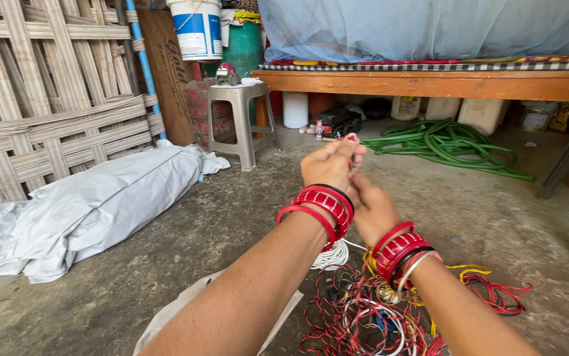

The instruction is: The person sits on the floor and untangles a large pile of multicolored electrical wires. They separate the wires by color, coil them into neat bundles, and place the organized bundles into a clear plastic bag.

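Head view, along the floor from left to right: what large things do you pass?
Crumpled white plastic sheet → grey plastic stool → small black boxy device under the bench → coiled green garden hose.

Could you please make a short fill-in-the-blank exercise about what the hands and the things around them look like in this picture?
1. Both wrists wear bangles that are mostly ____ in colour.
2. The left hand pinches a thin red wire between its ____.
3. On the floor, under the right hand, lies a tangle of coloured ____.
4. The coiled hose below the wooden bench is ____.

Missing words: red; fingertips; wires; green
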